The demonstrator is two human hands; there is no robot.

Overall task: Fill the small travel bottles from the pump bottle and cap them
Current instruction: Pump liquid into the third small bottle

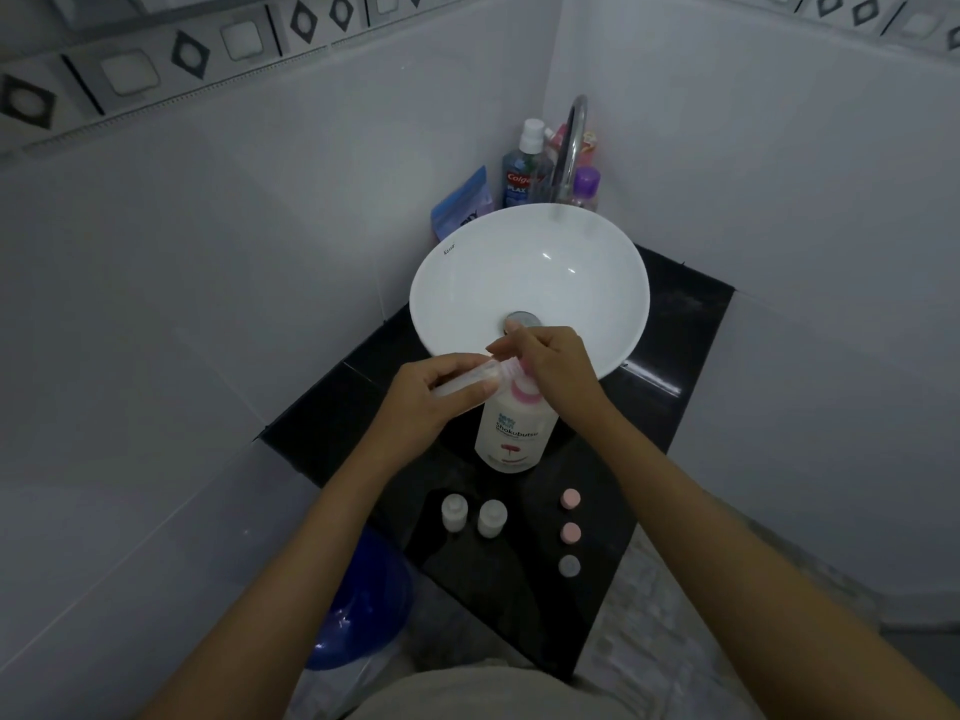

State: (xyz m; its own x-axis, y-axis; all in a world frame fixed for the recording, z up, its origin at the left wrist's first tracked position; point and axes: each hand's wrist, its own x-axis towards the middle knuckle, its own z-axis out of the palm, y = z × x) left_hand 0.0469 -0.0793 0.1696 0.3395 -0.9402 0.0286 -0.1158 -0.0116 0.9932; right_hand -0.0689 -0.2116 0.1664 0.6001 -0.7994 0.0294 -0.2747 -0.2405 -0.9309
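Observation:
A white pump bottle (511,433) with a pink collar stands on the black counter (332,423) in front of the basin. My right hand (553,368) rests on top of its pump head, which the hand hides. My left hand (434,394) holds a clear small travel bottle (480,376) tilted on its side, mouth toward the pump spout. Two more uncapped travel bottles (454,513) (492,517) stand upright nearer me. To their right lie two pink caps (570,498) (571,533) and one grey cap (569,565) in a row.
A white bowl basin (530,252) with a chrome tap (569,148) fills the back of the counter. Mouthwash (519,174), a purple-capped bottle (586,187) and a blue pouch (462,205) stand behind it. A blue bucket (358,610) sits on the floor at left.

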